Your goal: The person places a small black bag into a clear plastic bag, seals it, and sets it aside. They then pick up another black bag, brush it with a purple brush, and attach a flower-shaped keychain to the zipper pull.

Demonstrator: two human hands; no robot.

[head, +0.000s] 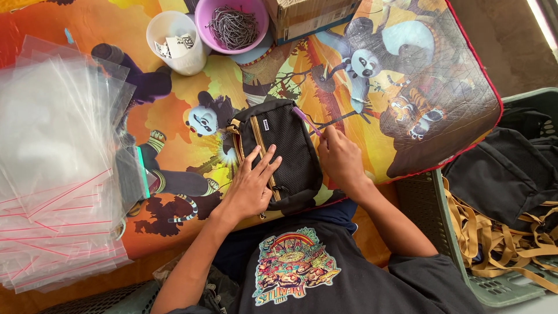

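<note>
A stack of clear zip bags with red seal strips (55,168) lay on my cartoon-printed mat (360,81). Behind it stood a white cup (174,43), a pink bowl of small metal chains (232,26) and a cardboard box (311,17). A green basket (511,285) of black bags and tan straps sat beside me.

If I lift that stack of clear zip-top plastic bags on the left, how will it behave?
The stack of clear plastic bags with red seal strips would probably flop and sag, since the thin sheets already lie fanned and uneven. The glossy film looks slippery, so single bags may slide out. It is likely light for its bulk.
</note>
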